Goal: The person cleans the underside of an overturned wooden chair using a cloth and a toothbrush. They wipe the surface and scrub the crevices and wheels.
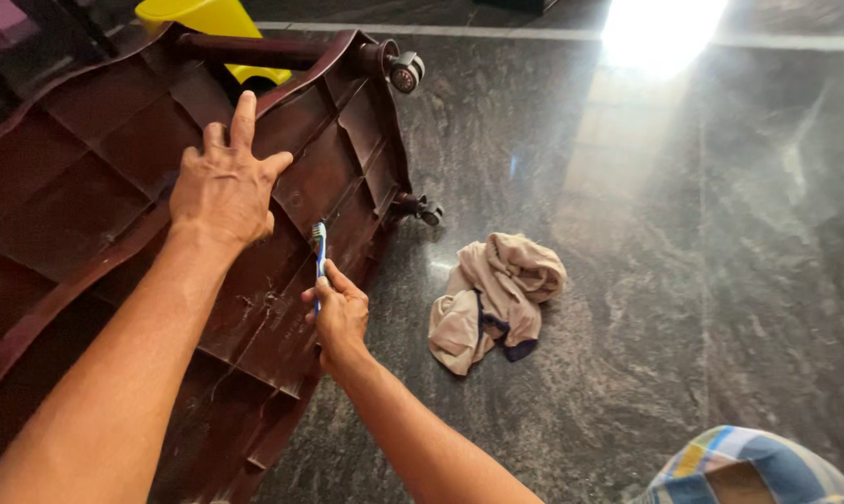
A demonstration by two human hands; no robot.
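left hand (224, 187) spread flat, gripping nothing, steadying the overturned maroon plastic stand (77, 177) on the floor; right hand (340, 313) closed around blue toothbrush (319, 252), bristles at a rib; scrubbing looks underway, grime remains; crumpled cloth (497, 297) lies nearby, untouched.

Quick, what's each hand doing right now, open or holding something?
Left hand: open, fingers spread, pressed flat on the dark red plastic underside.
Right hand: closed around a blue toothbrush, bristles at the plastic.
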